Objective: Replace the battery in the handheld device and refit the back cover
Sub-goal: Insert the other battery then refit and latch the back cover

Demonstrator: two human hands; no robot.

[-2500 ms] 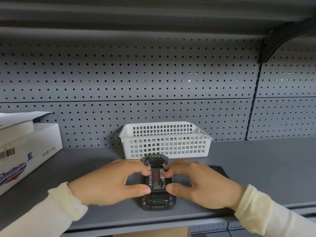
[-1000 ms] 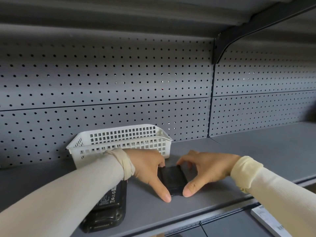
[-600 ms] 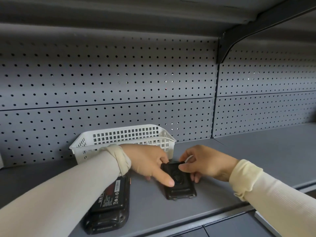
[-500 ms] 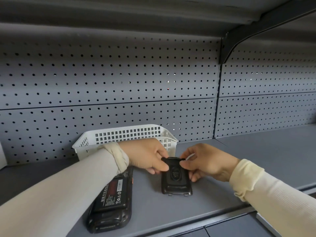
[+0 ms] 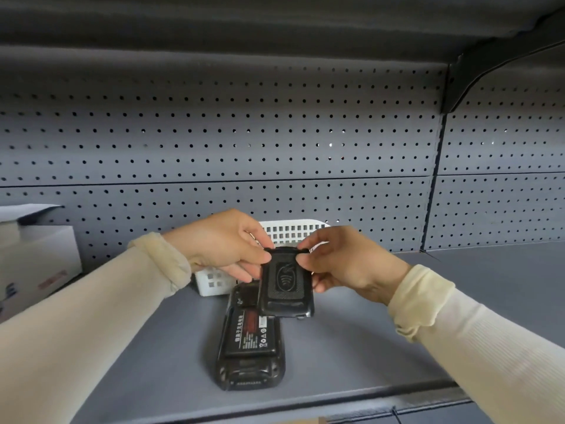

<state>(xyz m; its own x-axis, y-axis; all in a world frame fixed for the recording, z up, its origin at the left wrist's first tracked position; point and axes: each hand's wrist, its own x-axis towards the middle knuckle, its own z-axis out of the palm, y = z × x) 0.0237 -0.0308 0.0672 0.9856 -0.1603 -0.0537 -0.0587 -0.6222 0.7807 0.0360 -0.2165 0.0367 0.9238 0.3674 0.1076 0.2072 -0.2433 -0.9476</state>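
Observation:
A black handheld device lies face down on the grey shelf, with its back uncovered. A black battery with a red and white label sits in its bay. The black back cover hangs in the air above the device's far end. My left hand pinches the cover's top left corner. My right hand pinches its top right corner. The cover's outer side, with an embossed logo, faces me.
A white plastic basket stands behind my hands against the perforated back panel. A white cardboard box sits at the far left. An upper shelf and its bracket hang overhead. The shelf's front edge runs just below the device.
Both hands lifted the back cover off the shelf and carried it left, over the device's far end. The view has swung back so the device sits in the middle.

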